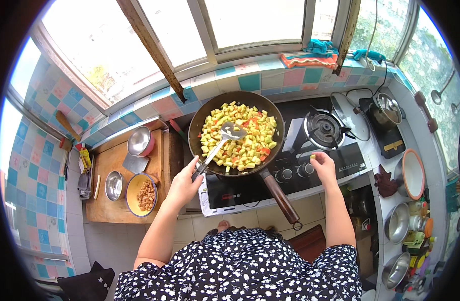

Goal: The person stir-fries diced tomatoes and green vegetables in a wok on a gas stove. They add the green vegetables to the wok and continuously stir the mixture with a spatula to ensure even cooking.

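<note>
A dark wok [195, 134] with a wooden handle [280, 196] sits on the left side of the gas stove [340, 165]. It is full of diced pale-green vegetable [255, 145] with bits of red among the cubes. My left hand [183, 181] is closed around the dark handle of a metal slotted spoon [233, 131], whose head rests on the cubes. Right of the wok, above the stove knobs, my right hand [324, 168] pinches a small green vegetable piece [312, 157] between its fingertips. The wok handle is untouched.
At left, a wooden board [102, 206] carries a bowl of browned chunks [146, 195], metal bowls [114, 185] and a cleaver [135, 162]. A bare burner [324, 129] lies right of the wok. Further right are a lidded pot [388, 111], a basin [413, 174] and several jars.
</note>
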A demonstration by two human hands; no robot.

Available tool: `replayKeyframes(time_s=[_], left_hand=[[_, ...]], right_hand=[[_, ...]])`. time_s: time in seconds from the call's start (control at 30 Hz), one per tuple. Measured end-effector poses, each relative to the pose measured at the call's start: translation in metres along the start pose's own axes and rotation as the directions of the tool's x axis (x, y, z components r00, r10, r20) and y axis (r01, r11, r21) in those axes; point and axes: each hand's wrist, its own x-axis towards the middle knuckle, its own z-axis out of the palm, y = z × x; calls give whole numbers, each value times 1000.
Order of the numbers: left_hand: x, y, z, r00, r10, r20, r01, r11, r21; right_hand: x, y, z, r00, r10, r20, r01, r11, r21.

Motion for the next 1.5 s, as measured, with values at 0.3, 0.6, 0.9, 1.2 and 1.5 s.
replayKeyframes(time_s=[0.3, 0.6, 0.9, 1.2, 1.5], left_hand=[[38, -58, 14, 947, 252, 200, -239, 967, -86], [44, -14, 14, 764, 646, 1, -626, 741, -244], [3, 44, 23, 851, 467, 238, 156, 209, -965], [-93, 91, 72, 746, 598, 294, 298, 95, -950], [-160, 62, 61, 824, 510, 247, 220, 115, -969]], right_hand=[[-261, -26, -7, 875, 339, -345, -8, 723, 691], [-511, -20, 76, 585, 501, -638, 310, 589, 746], [-694, 31, 129, 252, 637, -729, 728, 372, 577], [-913, 179, 127, -218, 824, -523, 767, 476, 430], [-998, 206, 108, -186, 867, -463, 609, 472, 638]])
